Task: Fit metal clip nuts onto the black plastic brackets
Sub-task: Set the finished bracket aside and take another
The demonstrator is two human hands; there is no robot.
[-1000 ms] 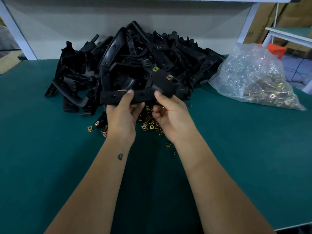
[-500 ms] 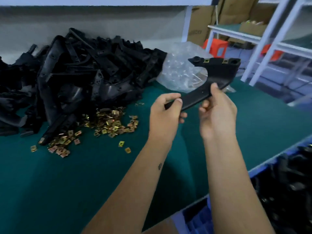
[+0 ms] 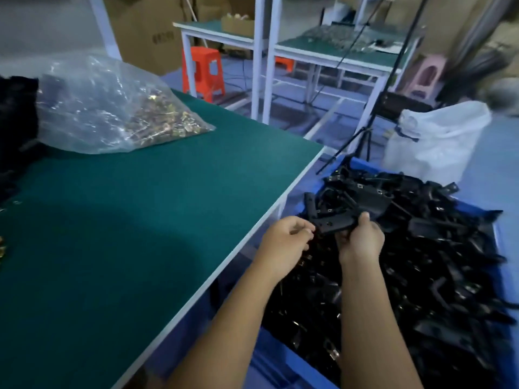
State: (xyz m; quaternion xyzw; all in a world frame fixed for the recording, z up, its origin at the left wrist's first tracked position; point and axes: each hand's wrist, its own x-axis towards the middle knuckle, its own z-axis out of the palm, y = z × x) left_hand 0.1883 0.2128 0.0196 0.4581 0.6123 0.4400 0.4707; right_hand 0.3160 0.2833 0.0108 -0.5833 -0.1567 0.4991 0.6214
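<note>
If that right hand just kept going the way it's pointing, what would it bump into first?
Probably the heap of black brackets in the blue bin. The right hand already grips one bracket just above that heap, reaching forward and down; depth is hard to judge.

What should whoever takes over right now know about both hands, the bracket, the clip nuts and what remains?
Right hand: grips the black bracket over the blue bin.
Left hand: fingers at the bracket's near end; grip unclear.
Done: the held bracket carries clip nuts; the bin is piled with brackets.
Left: drop this bracket in the bin. The bag of clip nuts lies on the green table, with more black parts at its far left edge.
</note>
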